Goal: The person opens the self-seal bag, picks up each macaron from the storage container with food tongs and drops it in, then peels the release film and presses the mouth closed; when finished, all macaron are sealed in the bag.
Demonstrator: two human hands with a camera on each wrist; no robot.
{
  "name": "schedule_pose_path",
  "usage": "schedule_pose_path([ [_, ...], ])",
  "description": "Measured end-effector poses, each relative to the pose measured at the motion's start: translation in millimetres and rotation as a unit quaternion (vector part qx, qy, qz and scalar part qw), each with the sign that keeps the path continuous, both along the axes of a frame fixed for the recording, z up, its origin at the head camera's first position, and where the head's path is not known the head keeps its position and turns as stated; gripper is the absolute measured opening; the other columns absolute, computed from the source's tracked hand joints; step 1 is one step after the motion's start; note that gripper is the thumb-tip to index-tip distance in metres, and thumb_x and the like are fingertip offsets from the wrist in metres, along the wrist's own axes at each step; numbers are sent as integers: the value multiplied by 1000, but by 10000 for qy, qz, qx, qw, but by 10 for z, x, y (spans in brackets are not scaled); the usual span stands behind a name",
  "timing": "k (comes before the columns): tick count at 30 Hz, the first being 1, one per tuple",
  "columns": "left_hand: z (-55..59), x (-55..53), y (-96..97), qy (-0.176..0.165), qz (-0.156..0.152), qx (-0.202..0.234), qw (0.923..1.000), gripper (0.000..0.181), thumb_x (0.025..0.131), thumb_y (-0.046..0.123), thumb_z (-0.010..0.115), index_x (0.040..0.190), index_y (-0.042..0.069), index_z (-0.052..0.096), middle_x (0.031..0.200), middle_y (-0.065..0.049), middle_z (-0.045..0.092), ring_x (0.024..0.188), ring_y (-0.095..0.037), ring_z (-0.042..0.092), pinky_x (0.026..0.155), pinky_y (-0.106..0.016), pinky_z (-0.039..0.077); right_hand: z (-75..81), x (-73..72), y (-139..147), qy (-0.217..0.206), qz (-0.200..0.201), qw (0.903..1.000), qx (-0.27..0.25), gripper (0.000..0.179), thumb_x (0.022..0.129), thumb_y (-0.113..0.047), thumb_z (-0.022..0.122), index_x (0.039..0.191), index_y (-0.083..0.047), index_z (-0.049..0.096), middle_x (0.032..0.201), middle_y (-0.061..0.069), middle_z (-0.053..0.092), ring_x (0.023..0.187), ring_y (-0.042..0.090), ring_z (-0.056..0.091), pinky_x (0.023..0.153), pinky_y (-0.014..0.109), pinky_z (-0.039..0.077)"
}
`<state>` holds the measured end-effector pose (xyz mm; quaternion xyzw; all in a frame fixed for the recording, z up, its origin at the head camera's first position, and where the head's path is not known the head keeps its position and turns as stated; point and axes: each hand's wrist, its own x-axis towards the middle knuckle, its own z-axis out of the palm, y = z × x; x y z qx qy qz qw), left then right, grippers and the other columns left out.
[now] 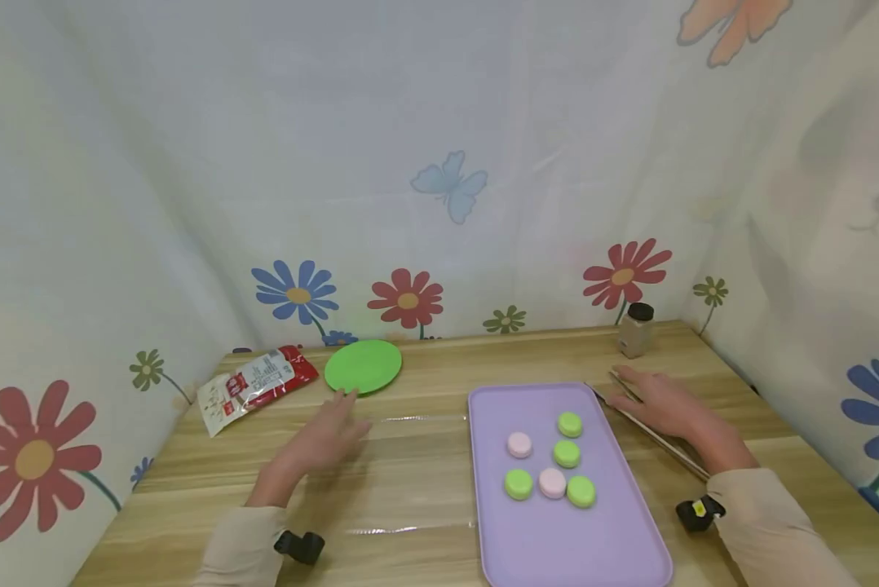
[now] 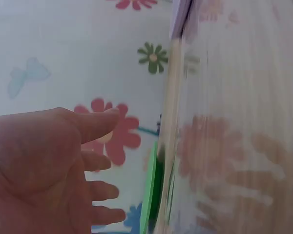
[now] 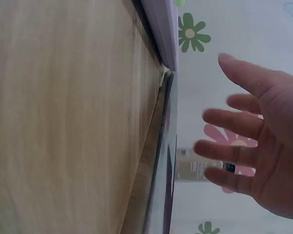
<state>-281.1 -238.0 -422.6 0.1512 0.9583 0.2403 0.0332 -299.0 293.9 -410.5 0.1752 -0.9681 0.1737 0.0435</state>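
Both hands are released, fingers loosely spread and holding nothing. The left hand (image 1: 320, 440) hovers just below the green plate (image 1: 364, 366), left of centre in the frame; the right hand (image 1: 663, 403) hangs above what look like tongs (image 1: 660, 440), slanting along the right side of the purple tray (image 1: 575, 546). Whether a fingertip brushes either, I cannot tell.

The likeliest trouble is the plate: it lies close to the desk's back edge, so a push rather than a grip could slide it against the curtain (image 1: 337, 163) or off. The tongs look thin and flat, hard to get fingers under, and their tips lie right by the tray rim; a hasty pick-up could knock the tray and set the six macarons (image 1: 567, 453) rolling. Three of these sit close together, so one could nudge its neighbours. The jar (image 1: 636, 334), at upper right near the back edge, could topple if the right hand reached too far.

For moving, the desk (image 1: 527, 359) has free room between plate and tray and at lower left; the bag (image 1: 259, 383) crowds the plate's left.
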Motion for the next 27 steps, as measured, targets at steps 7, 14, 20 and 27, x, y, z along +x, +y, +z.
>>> schedule_pose_path([
  [7, -22, 110, 506, -399, -856, 126, 9955, 65, 104, 25, 55, 153, -8, 27, 158, -31, 25, 148, -44, 19, 119, -55, 19, -37, -30, 71, -216, 318, 9992, -84, 59, 92, -27, 74, 132, 13, 56, 124, 31, 62, 116, 48, 58, 95, 61, 48],
  [14, -118, 205, 836, -526, -1076, -820, 9894, 72, 103, 38, 55, 156, -2, 26, 160, -31, 15, 148, -49, 12, 116, -65, 18, -31, -34, 289, -834, 5, 9965, -102, 42, 80, -20, 84, 89, 13, 60, 79, 15, 61, 73, 27, 57, 66, 43, 52],
  [20, -206, 204, 889, -595, -922, -1407, 9840, 76, 103, 50, 47, 159, 7, 21, 164, -26, 7, 149, -46, 6, 114, -70, 13, -27, -13, 361, -1238, -73, 9923, -64, 38, 81, -25, 84, 71, -2, 56, 64, -1, 45, 60, 15, 41, 53, 28, 35],
  [27, -370, 156, 871, -607, -1144, -1272, 9834, 72, 105, 54, 37, 160, 10, 21, 165, -23, 6, 150, -43, 4, 114, -71, 10, -37, 12, 352, -1229, -71, 9923, 103, 39, 80, -27, 84, 66, -6, 54, 61, -4, 41, 57, 13, 39, 53, 27, 32],
])
